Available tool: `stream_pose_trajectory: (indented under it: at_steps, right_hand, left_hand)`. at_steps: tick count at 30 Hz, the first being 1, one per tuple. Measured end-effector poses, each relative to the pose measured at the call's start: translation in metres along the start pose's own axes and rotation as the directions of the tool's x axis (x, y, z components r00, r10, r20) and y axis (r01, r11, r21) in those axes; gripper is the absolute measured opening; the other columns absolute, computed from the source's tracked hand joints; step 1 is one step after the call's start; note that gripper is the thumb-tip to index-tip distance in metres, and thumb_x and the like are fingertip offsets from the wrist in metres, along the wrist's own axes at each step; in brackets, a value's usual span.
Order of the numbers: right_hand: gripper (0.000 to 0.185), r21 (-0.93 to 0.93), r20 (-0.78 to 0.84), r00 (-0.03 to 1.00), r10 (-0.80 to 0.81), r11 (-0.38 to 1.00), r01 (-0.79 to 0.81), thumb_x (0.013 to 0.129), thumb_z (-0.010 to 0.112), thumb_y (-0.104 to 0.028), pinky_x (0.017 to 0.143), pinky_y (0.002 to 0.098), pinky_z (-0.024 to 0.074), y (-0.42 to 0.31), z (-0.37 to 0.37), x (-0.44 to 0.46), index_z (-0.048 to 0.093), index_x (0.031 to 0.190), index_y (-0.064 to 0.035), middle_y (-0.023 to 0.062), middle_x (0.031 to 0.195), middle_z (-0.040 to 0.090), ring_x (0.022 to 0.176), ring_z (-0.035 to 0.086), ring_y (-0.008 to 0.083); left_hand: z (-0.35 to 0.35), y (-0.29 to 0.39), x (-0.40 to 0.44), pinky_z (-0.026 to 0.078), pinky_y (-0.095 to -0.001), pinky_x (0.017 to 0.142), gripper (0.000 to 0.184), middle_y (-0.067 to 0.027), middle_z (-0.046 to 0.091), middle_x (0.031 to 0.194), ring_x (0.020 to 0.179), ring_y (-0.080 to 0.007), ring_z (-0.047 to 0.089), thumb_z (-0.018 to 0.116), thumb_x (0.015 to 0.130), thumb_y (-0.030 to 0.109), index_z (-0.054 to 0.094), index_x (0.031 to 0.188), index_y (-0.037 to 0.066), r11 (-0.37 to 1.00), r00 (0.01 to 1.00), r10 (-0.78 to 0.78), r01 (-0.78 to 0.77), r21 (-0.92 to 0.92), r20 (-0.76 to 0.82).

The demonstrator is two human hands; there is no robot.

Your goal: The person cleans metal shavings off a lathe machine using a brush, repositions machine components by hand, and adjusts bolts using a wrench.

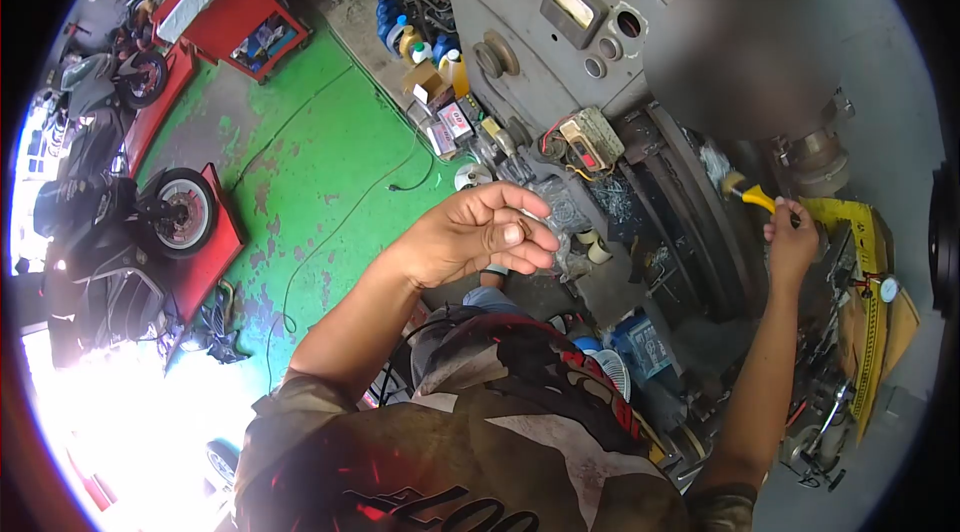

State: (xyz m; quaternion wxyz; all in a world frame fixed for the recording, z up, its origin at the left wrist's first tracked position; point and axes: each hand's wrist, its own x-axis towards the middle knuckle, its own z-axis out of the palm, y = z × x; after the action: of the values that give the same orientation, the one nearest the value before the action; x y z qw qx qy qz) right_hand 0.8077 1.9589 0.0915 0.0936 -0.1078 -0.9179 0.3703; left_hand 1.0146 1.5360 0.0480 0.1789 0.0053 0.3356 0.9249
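My left hand [485, 235] is raised in front of my body, palm up, fingers curled and thumb pressed toward them. Whether a small piece sits in that pinch I cannot make out. Out to the right, my right hand [792, 240] grips a brush [757, 197] by its yellow handle, bristles pointing left toward the grey machine [545, 62]. The bristle end is close to the machine's dark rails [690, 202]. Below and left of the rails, a switch box [592, 142] with a red button and wires is mounted on the machine.
Bottles and cartons [440, 82] stand beside the machine. A cable [300, 277] crosses the green floor [290, 182]. Motorcycles [110, 202] and a red tool cart [225, 17] are at left. At right lie a yellow strip [868, 332], a gauge [888, 289] and tools. One upper-right patch is blurred.
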Motion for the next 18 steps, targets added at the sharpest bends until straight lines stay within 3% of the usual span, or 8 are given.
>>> stream_pose_trajectory:
  at_steps: [2, 6, 8, 10, 12, 14, 15, 18]
  right_hand:
    - [0.035, 0.175, -0.015, 0.999, 0.035, 0.984, -0.032, 0.097, 0.068, -0.026, 0.062, 0.0224, 0.0531, 0.0, 0.007, -0.002, 0.067, 0.114, 0.0047, 0.0092, 0.083, 0.068, 0.064, 0.062, 0.0107]
    - [0.032, 0.175, -0.077, 0.995, 0.064, 0.983, -0.049, 0.095, 0.068, -0.024, 0.065, 0.028, 0.0544, 0.006, -0.025, -0.004, 0.069, 0.112, 0.0035, 0.0116, 0.083, 0.071, 0.067, 0.065, 0.0173]
    - [0.028, -0.279, -0.085, 0.977, -0.195, 0.946, 0.165, 0.094, 0.068, -0.022, 0.062, 0.0283, 0.0533, 0.025, -0.059, 0.0, 0.07, 0.109, 0.0019, 0.0112, 0.082, 0.07, 0.066, 0.065, 0.0173]
    - [0.024, -0.662, 0.042, 0.917, -0.396, 0.676, 0.322, 0.093, 0.068, -0.02, 0.059, 0.0285, 0.0522, 0.039, -0.083, 0.0, 0.071, 0.107, 0.0002, 0.0108, 0.08, 0.069, 0.066, 0.065, 0.0173]
    - [0.02, -0.611, 0.082, 0.965, -0.25, 0.752, 0.247, 0.092, 0.068, -0.017, 0.059, 0.0322, 0.0523, 0.031, -0.085, -0.01, 0.072, 0.104, -0.0019, 0.012, 0.078, 0.069, 0.062, 0.065, 0.0212]
    - [0.018, -0.227, 0.065, 0.996, -0.067, 0.971, 0.08, 0.093, 0.069, -0.017, 0.054, 0.028, 0.052, 0.046, -0.066, -0.006, 0.072, 0.103, -0.0013, 0.0099, 0.078, 0.069, 0.056, 0.062, 0.0171]
    - [0.018, 0.019, 0.064, 0.995, 0.073, 0.997, -0.074, 0.094, 0.07, -0.016, 0.053, 0.0261, 0.052, 0.032, -0.046, -0.013, 0.072, 0.103, -0.0011, 0.0093, 0.079, 0.069, 0.056, 0.062, 0.0155]
    - [0.025, 0.319, -0.035, 0.993, 0.116, 0.943, -0.099, 0.095, 0.071, -0.018, 0.058, 0.0236, 0.0572, 0.036, 0.015, -0.014, 0.069, 0.111, 0.0018, 0.0109, 0.08, 0.069, 0.061, 0.066, 0.0149]
  left_hand:
    - [0.0, 0.006, -0.004, 0.061, -0.0329, 0.086, 0.028, -0.0207, 0.07, 0.116, 0.102, -0.0264, 0.074, 0.058, 0.104, 0.005, 0.053, 0.131, 0.003, 0.999, 0.999, -0.038, 0.038, 0.027, -0.004]
    - [-0.011, 0.004, -0.009, 0.063, -0.0317, 0.074, 0.018, -0.0213, 0.073, 0.103, 0.085, -0.0263, 0.076, 0.061, 0.102, 0.004, 0.055, 0.12, 0.002, 1.0, 0.998, -0.016, 0.016, 0.007, -0.062]
    - [-0.014, 0.003, -0.012, 0.063, -0.0313, 0.07, 0.016, -0.0211, 0.073, 0.099, 0.08, -0.0261, 0.076, 0.062, 0.101, 0.004, 0.056, 0.116, 0.002, 0.999, 0.998, -0.036, 0.036, -0.008, -0.058]
    - [-0.021, -0.001, -0.014, 0.061, -0.0288, 0.063, 0.013, -0.0202, 0.074, 0.093, 0.07, -0.024, 0.074, 0.065, 0.099, 0.004, 0.057, 0.11, 0.001, 0.998, 0.991, -0.005, 0.013, 0.056, -0.133]
    - [-0.023, -0.004, -0.011, 0.059, -0.028, 0.062, 0.012, -0.0195, 0.073, 0.091, 0.068, -0.0228, 0.073, 0.065, 0.099, 0.003, 0.058, 0.109, 0.001, 0.995, 0.993, -0.036, 0.046, 0.085, -0.11]
    - [-0.024, -0.005, -0.007, 0.057, -0.0266, 0.06, 0.011, -0.0181, 0.073, 0.088, 0.065, -0.0206, 0.07, 0.066, 0.098, 0.003, 0.059, 0.106, 0.001, 0.988, 0.993, -0.052, 0.067, 0.137, -0.111]
    - [-0.023, -0.006, -0.006, 0.056, -0.0258, 0.059, 0.011, -0.0174, 0.072, 0.087, 0.064, -0.0195, 0.069, 0.067, 0.098, 0.003, 0.059, 0.105, 0.0, 0.984, 0.992, -0.058, 0.075, 0.161, -0.113]
    - [-0.017, -0.007, -0.001, 0.054, -0.0249, 0.058, 0.009, -0.016, 0.071, 0.084, 0.063, -0.0178, 0.066, 0.066, 0.097, 0.002, 0.059, 0.104, 0.0, 0.969, 0.992, -0.074, 0.096, 0.229, -0.103]
